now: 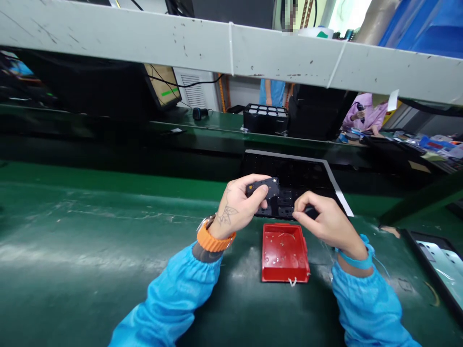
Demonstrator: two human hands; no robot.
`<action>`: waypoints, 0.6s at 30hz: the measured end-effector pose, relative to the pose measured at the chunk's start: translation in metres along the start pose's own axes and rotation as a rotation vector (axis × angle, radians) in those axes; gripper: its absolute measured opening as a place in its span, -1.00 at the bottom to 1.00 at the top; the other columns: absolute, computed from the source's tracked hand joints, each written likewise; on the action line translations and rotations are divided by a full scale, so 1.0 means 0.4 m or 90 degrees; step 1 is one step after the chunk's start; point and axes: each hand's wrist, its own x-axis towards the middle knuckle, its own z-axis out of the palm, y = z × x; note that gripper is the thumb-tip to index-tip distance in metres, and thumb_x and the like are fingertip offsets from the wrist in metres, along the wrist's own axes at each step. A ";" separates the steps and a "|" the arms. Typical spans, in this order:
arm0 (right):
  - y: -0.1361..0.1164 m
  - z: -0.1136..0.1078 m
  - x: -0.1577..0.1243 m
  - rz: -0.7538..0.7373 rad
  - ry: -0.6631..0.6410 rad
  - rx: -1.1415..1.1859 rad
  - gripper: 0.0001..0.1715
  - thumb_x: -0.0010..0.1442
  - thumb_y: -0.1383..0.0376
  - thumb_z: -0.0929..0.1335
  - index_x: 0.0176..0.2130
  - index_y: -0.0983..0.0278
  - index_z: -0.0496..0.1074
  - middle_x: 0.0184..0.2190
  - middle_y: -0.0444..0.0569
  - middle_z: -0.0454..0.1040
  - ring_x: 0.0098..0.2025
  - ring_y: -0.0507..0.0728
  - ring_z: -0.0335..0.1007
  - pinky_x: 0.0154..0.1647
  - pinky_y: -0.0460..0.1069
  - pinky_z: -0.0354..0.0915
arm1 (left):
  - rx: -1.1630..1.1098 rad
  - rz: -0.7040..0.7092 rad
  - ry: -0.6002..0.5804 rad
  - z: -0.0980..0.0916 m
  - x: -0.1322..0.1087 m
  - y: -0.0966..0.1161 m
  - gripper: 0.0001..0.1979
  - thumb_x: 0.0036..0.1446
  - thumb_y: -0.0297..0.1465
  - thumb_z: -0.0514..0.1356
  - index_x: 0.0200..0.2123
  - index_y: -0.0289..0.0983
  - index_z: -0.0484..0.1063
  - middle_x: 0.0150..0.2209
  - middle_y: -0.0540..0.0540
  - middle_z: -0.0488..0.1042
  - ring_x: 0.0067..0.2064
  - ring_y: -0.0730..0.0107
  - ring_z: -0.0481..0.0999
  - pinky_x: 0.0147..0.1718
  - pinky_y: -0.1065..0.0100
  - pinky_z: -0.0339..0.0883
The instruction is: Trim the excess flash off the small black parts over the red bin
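The small black component [274, 185] sits in the left hand [239, 203], above the near part of the black tray [300, 168], pinched between the thumb on top and the fingers beneath. That forearm reaches forward and inward. The right hand [325, 220] angles in beyond the red bin [278, 275], fingers curled, thumb and forefinger tips close together (whether they grip anything, I cannot tell).
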 end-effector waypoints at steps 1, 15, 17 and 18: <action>0.002 -0.002 0.001 0.017 -0.033 -0.024 -0.85 0.26 0.40 0.37 -0.36 0.23 0.34 -0.45 -0.16 0.44 -0.44 0.06 0.37 -0.42 -0.06 0.28 | 0.007 0.002 -0.010 0.000 0.005 -0.005 -0.66 0.16 -0.31 0.22 -0.06 -0.40 0.55 -0.61 0.03 0.43 -0.64 0.59 0.29 -0.62 0.53 0.21; 0.013 0.023 0.016 0.006 0.101 -0.040 -0.93 0.25 0.38 0.38 -0.23 0.26 0.50 -0.41 -0.12 0.49 -0.42 0.05 0.40 -0.43 -0.08 0.33 | 0.118 0.034 -0.137 0.052 -0.001 -0.036 -0.79 0.21 -0.36 0.17 -0.19 -0.34 0.52 -0.54 0.01 0.47 -0.55 0.50 0.46 -0.51 0.49 0.30; 0.010 0.022 0.016 0.003 0.105 -0.057 -0.94 0.26 0.36 0.38 -0.25 0.25 0.50 -0.44 -0.12 0.49 -0.44 0.06 0.39 -0.46 -0.08 0.33 | 0.134 0.045 -0.133 0.054 -0.005 -0.033 -0.81 0.21 -0.39 0.16 -0.19 -0.33 0.53 -0.56 0.03 0.46 -0.56 0.51 0.45 -0.51 0.50 0.29; 0.009 0.022 0.016 0.000 0.109 -0.067 -0.93 0.27 0.35 0.37 -0.26 0.25 0.51 -0.44 -0.11 0.49 -0.44 0.06 0.39 -0.46 -0.08 0.33 | 0.137 0.049 -0.129 0.054 -0.007 -0.031 -0.81 0.20 -0.40 0.16 -0.19 -0.33 0.53 -0.57 0.04 0.45 -0.56 0.51 0.45 -0.51 0.50 0.28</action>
